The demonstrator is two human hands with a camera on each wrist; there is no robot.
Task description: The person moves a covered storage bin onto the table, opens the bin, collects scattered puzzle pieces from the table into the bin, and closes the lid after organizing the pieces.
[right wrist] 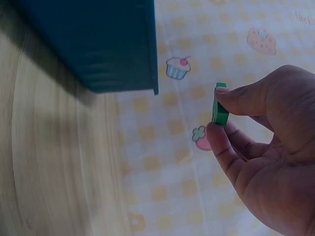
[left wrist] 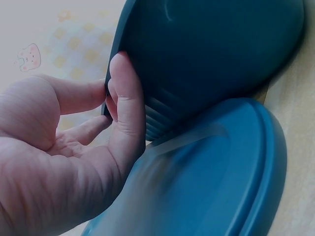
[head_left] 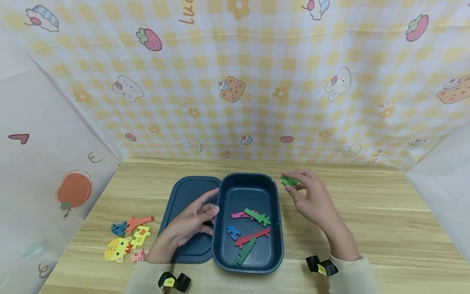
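Note:
In the head view a dark blue box [head_left: 247, 263] stands on the table with several puzzle pieces inside: pink [head_left: 240, 214], light green [head_left: 260, 217], blue [head_left: 233, 232], red [head_left: 253, 237] and dark green [head_left: 244, 251]. My left hand [head_left: 189, 220] holds its left wall, thumb at the rim; the left wrist view shows this hand [left wrist: 93, 132] against the box [left wrist: 206, 44]. Beyond the right wall, my right hand [head_left: 312, 198] pinches a green puzzle piece [head_left: 289, 181] between thumb and fingertips. Seen edge-on in the right wrist view, that piece [right wrist: 220, 114] is held clear of the box [right wrist: 118, 64].
A blue lid [head_left: 192, 255] lies left of the box, partly under my left hand. Farther left are more pieces: a yellow animal head [head_left: 116, 249], a yellow piece [head_left: 140, 236], orange [head_left: 138, 222], blue [head_left: 119, 229] and pink [head_left: 137, 256]. A patterned cloth [head_left: 257, 118] hangs behind the table.

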